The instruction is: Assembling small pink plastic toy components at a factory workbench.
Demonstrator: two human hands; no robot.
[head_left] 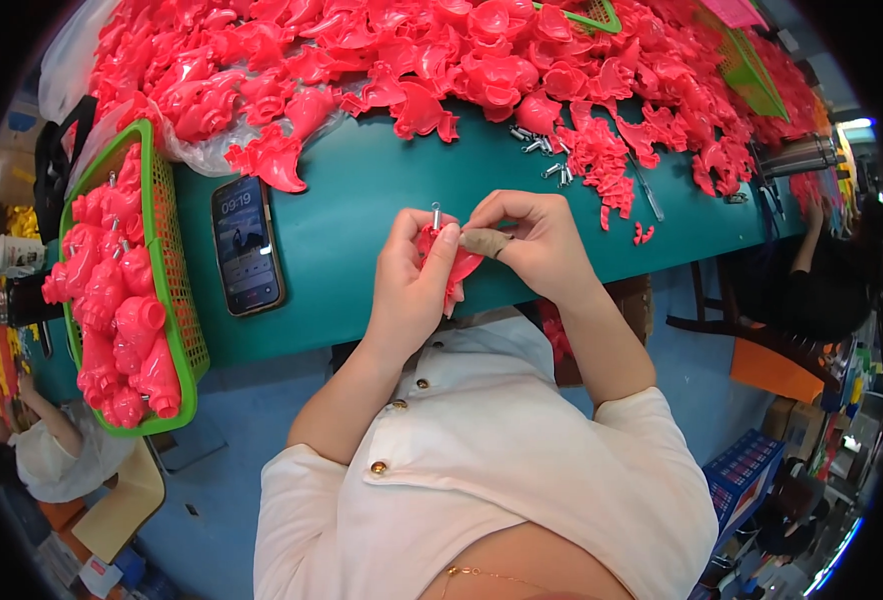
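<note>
Above the table's near edge, my left hand (410, 285) is closed round a glossy pink plastic part (465, 266). A small metal spring (436, 216) sticks up from the part, beside my left thumb. My right hand (537, 240) meets the part from the right, its fingers pinched at the upper edge. A tan cover (485, 241) wraps the right thumb. My fingers hide much of the part.
A green basket (187, 300) of assembled pink pieces stands at left, beside a phone (247, 245). Loose pink shells (392, 60) heap across the back of the green table (362, 190). Several springs (542, 143) and a thin clear-handled tool (648, 190) lie right of centre. Other people sit at both sides.
</note>
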